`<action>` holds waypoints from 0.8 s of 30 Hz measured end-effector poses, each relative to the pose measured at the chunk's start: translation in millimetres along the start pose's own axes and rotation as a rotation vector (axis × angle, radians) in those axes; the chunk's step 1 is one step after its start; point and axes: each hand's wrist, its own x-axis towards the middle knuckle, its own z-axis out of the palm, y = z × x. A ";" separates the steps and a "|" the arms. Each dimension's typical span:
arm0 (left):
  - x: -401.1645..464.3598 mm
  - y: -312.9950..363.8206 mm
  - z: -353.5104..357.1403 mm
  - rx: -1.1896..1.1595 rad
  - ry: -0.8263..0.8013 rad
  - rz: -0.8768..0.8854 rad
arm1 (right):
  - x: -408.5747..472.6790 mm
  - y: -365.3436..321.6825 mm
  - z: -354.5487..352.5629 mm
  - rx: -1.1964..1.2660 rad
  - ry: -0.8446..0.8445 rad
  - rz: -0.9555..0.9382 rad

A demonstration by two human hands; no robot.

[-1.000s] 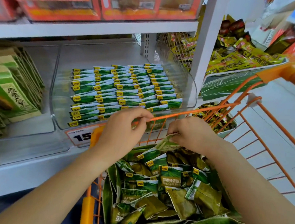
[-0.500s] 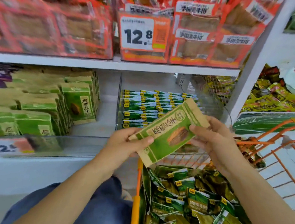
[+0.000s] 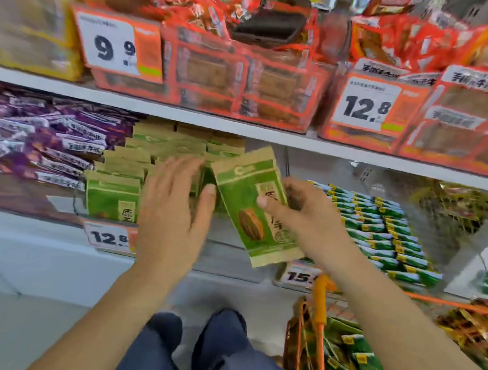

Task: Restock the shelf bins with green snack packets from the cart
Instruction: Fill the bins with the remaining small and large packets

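Note:
My right hand grips a green and tan snack packet with a brown seed picture, held upright in front of the middle shelf. My left hand is spread open, its fingers against the row of matching green packets standing in a clear shelf bin. The orange cart at lower right holds several small green packets. A second clear bin to the right is filled with rows of small green packets.
Purple packets lie in the bin to the left. The upper shelf carries orange-red boxes and price tags 9.9 and 12.8. Price labels 12.8 and 15 sit on the lower shelf edge. My legs in dark trousers are below.
The packet has left my left hand and moved up and left to the bin of matching packets, now held only by my right hand. My view has swung up and left.

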 end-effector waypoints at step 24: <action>-6.3 -62.5 22.9 0.039 0.037 -0.086 | 104.1 72.3 126.7 0.467 0.353 0.524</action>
